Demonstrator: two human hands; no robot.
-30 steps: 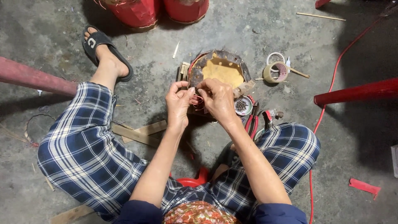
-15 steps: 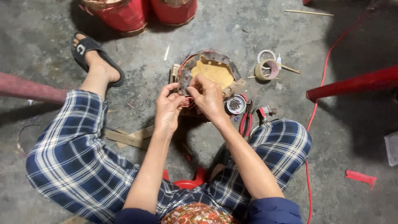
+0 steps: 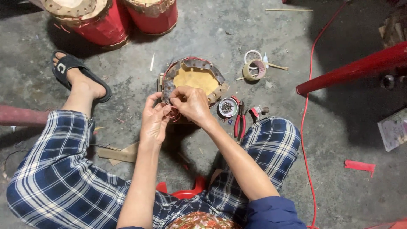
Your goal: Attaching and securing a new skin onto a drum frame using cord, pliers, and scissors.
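Against the view a second ago, hands and small drum (image 3: 194,80) sit slightly lower and more to centre, mostly from head movement; the pinching posture at the drum's near rim looks unchanged, so the work reads as the same rim step carried on, not a new one.

Left hand (image 3: 154,120) pinched on thin reddish wire (image 3: 173,114) at the drum's 7 o'clock edge. Right hand (image 3: 190,103) closed over the rim at 6 o'clock, fingertips meeting the left's; whether gripping wire or skin edge, cannot tell. Drum resting on the concrete floor (image 3: 271,38) between the knees, yellowish skin up, ragged flaps ringing it.

Close at 3 to 4 o'clock of the drum: round tin of small nails (image 3: 227,107), then red-handled pliers (image 3: 240,123), just beside. Tape rolls (image 3: 254,68) near at 2 o'clock. Red drums (image 3: 114,21) well apart at 11 o'clock. Red cable (image 3: 311,114) running down the right side, far off. Open floor at 12 o'clock beyond the rim; legs hemming in left and right.
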